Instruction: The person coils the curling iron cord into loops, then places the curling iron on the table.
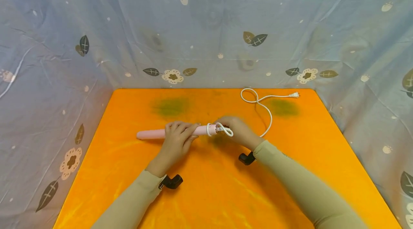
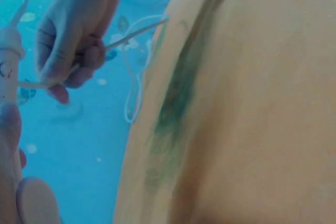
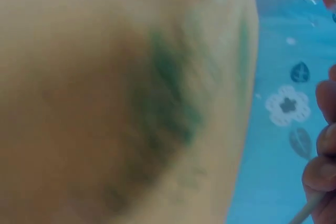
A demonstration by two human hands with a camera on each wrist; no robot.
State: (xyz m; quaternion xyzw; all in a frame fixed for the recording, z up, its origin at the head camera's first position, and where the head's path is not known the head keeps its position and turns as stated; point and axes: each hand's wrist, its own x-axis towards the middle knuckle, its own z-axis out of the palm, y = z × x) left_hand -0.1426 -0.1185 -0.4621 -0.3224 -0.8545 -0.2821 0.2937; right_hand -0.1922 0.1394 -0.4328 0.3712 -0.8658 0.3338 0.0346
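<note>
A slim pink hair styling iron [image 1: 150,134] lies crosswise in front of me, its cord end to the right. My left hand [image 1: 176,141] grips it around the middle, fingers over the top. One loop of the white cord [image 1: 270,114] goes round the iron near its cord end, and a short bend stands out from that end. Beside it, my right hand [image 1: 237,130] pinches the cord; the left wrist view shows the cord [image 2: 131,36] passing through that hand's curled fingers [image 2: 63,59]. In the right wrist view, cord [image 3: 307,209] comes out below the fingers.
An orange cloth-covered table [image 1: 206,193] carries everything. The cord's far part curls toward the back right and ends in a white plug [image 1: 294,95]. Grey-blue patterned curtains [image 1: 213,17] close off the back and both sides. Black camera mounts [image 1: 172,182] stick out at both wrists.
</note>
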